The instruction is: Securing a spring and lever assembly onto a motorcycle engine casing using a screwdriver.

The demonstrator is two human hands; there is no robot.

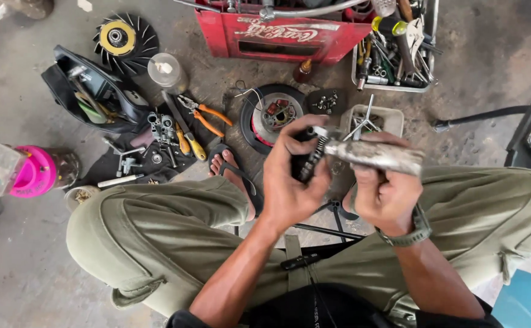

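At centre frame, right hand (385,193) is clamped around a grey metal shaft (374,155); left hand (291,176) closes on its black sprung end (309,161). Judged rigid, heavy, possibly greasy; best held mid-barrel.

Bare concrete floor (16,273) open at lower left. Ahead blocked: orange-handled pliers (207,118), round black part (271,115), red crate (277,33), tool tray (393,61). Knees crowding both sides.
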